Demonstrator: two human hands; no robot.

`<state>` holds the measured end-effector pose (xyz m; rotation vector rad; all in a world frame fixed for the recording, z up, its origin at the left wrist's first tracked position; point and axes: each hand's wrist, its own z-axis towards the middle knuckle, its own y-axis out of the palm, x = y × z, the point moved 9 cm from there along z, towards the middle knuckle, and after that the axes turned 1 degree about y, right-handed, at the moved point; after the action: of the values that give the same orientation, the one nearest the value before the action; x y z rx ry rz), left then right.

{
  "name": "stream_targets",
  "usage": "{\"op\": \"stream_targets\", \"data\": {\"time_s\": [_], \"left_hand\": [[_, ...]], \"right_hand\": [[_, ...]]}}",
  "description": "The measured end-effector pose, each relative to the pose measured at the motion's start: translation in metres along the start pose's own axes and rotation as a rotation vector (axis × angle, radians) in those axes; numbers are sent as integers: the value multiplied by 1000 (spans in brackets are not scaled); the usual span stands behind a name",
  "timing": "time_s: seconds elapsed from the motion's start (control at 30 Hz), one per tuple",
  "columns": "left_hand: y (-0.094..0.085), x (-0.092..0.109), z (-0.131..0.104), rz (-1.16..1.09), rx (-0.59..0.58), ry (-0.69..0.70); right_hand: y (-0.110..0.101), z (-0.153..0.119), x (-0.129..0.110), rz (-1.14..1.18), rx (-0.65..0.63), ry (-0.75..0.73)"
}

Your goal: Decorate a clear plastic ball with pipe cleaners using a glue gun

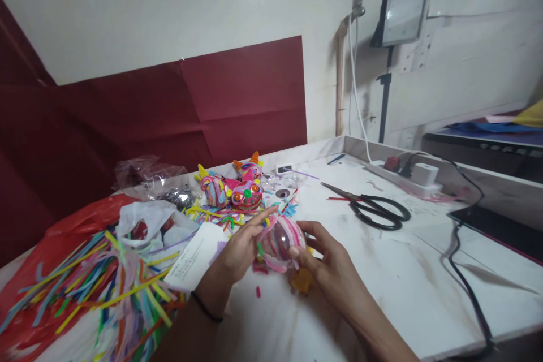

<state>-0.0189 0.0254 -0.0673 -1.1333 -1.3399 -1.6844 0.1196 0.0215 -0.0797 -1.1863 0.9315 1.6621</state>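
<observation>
Both hands hold a clear ball (pixel 280 242) wrapped in pink fuzzy sticks above the worktop's (pixel 382 277) middle. The left hand (pixel 242 249) and right hand (pixel 324 257) each grip it with fingers curled, hiding its sides. Something yellow (pixel 302 281) underneath is too blurry to make out.

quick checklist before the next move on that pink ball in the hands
1. Ball held by both hands: ok, left hand and right hand grip it from either side.
2. Pink wrapping fully covers ball: not ok, a clear patch shows.
3. Spare pipe cleaners close by: ok, piled left of the left hand.
4. Scissors apart from hands: ok, lying on the table to the right.
5. Finished figures out of the way: ok, behind the ball.
6. Wrapping end secured: cannot tell.
</observation>
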Motion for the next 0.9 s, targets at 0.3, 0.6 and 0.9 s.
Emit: {"op": "stream_targets", "data": {"time_s": [0.3,0.6,0.9], "left_hand": [[3,-6,0,29,-9,-30],[3,-2,-7,291,-7,5],[3,4,-7,428,-21,81]], "right_hand": [[2,-1,-5,-108,51,-17],[8,0,-5,-131,18,74],[6,1,-8,-194,85,28]]}}
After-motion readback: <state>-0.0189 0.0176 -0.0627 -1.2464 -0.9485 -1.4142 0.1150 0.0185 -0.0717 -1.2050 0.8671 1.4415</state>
